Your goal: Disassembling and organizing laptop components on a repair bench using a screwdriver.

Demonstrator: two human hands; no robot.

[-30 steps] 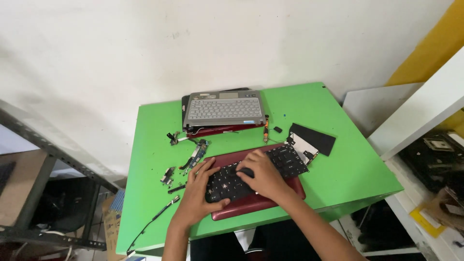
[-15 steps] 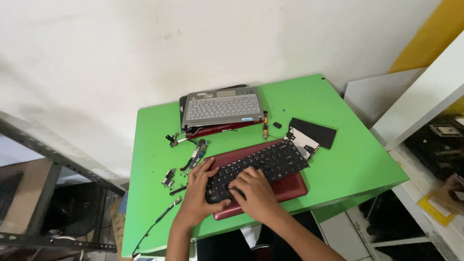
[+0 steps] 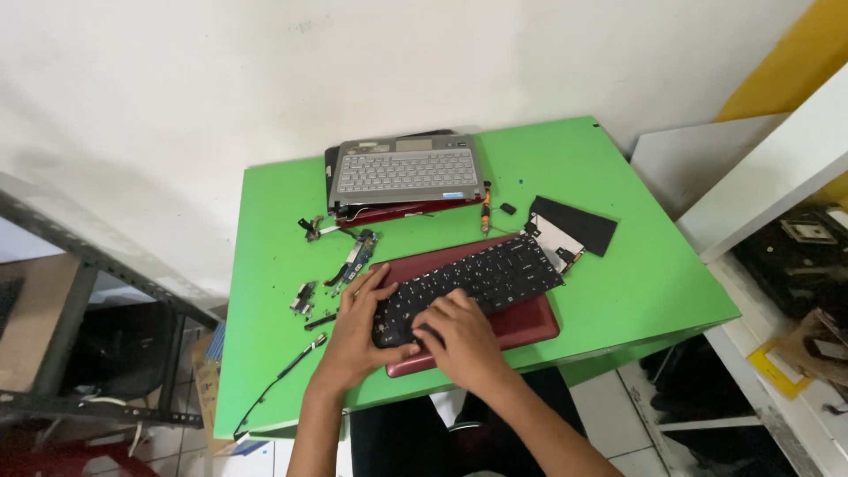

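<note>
Left hand: fingers curling around the left end of the black keyboard, gripping it.
Right hand: lying flat, fingers pressing on the keys.
Keyboard: sitting on the red laptop base near the green table's front edge.

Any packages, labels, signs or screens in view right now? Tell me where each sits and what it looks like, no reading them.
No lit screens or signs.
Yellow label or slip: lower right, on the white shelving, flat rectangle.
Brown packaging, possibly cardboard: far right by that slip, only partly visible.
Flat panel: on the green table beyond the black keyboard under both hands, black with a pale face; whether it is a display, I cannot tell.
</note>
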